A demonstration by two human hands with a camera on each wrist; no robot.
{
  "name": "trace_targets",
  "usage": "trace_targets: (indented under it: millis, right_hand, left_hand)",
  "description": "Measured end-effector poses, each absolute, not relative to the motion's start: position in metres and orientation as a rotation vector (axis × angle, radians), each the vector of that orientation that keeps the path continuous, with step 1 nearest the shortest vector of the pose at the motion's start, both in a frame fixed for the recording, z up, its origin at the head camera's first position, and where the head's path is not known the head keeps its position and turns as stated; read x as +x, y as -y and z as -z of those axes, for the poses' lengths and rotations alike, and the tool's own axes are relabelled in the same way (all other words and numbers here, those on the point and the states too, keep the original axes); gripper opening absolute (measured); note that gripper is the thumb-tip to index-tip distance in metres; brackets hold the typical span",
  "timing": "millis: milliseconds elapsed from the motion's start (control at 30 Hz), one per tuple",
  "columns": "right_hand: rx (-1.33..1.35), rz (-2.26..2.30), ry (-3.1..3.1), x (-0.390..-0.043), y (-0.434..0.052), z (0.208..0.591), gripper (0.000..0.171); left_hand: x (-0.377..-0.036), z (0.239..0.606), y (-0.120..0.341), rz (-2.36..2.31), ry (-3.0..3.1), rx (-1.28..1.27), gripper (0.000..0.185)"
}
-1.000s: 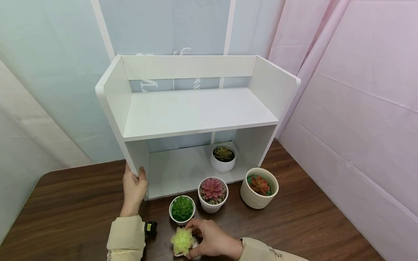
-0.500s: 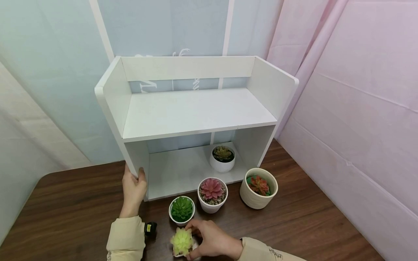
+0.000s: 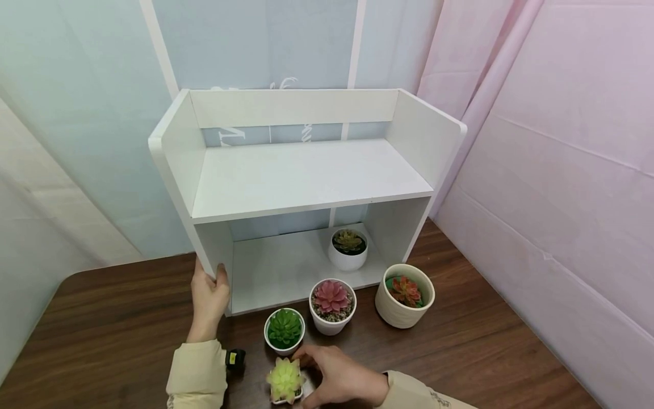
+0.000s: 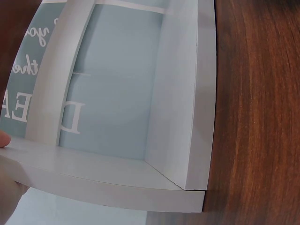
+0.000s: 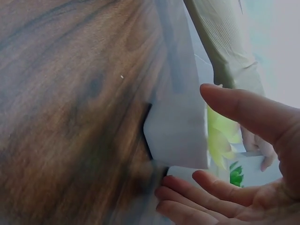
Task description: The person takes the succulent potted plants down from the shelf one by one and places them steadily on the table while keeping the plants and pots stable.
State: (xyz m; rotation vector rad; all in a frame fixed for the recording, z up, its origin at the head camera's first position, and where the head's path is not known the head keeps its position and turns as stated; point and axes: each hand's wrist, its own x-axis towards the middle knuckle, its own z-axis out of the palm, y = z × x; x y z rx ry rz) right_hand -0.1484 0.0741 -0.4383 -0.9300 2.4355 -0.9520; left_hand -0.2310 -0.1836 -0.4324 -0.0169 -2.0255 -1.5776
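Two hands are engaged. The left hand (image 3: 208,295) grips the front edge of the left side panel of the white shelf unit (image 3: 306,176), thumb on the inner face. The right hand (image 3: 339,378) is cupped around a small white pot holding a pale yellow-green succulent (image 3: 285,379); the right wrist view shows the fingers relaxed beside the pot (image 5: 176,126), so whether they clamp it cannot be told.

The pot stands on the table (image 3: 102,335) at its near edge, just in front of the dark green succulent pot (image 3: 284,329). Its long axis is vertical: upright, rosette facing up.

Risks, as a judgement:
- A loose hold may let the pot tip or slip, since contact appears to be on one side only.
- The dark green pot and the pink succulent pot (image 3: 332,304) stand close by; a low sweep of the hand could knock them.
- The pot sits near the table edge; a backward nudge could send it off.
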Motion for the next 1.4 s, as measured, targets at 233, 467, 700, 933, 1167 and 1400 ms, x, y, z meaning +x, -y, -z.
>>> trace_targets:
  millis: [233, 467, 700, 933, 1167, 1400]
  right_hand:
    - [-0.882, 1.038, -2.345, -0.15, -0.084, 0.43, 0.053]
    - [-0.835, 1.137, -2.284, -0.153, -0.097, 0.414, 0.045]
    - [-0.878, 1.164, -2.338, -0.16, -0.111, 0.402, 0.042]
    - [-0.865, 1.293, -2.37, -0.169, -0.122, 0.384, 0.04]
    - [-0.797, 1.34, -2.428, -0.173, -0.128, 0.372, 0.042]
    - [-0.73, 1.451, -2.44, -0.181, -0.131, 0.367, 0.039]
  left_hand:
    - [-0.23, 0.432, 0.184, 1.579, 2.03, -0.019, 0.053]
    - [-0.231, 0.432, 0.184, 1.584, 2.025, -0.01, 0.052]
    - [-0.232, 0.433, 0.184, 1.575, 2.036, 0.003, 0.051]
    - [-0.232, 0.431, 0.183, 1.582, 2.041, 0.009, 0.052]
    - [-0.23, 0.429, 0.183, 1.592, 2.034, 0.0, 0.054]
    - [-0.231, 0.43, 0.183, 1.593, 2.029, 0.006, 0.054]
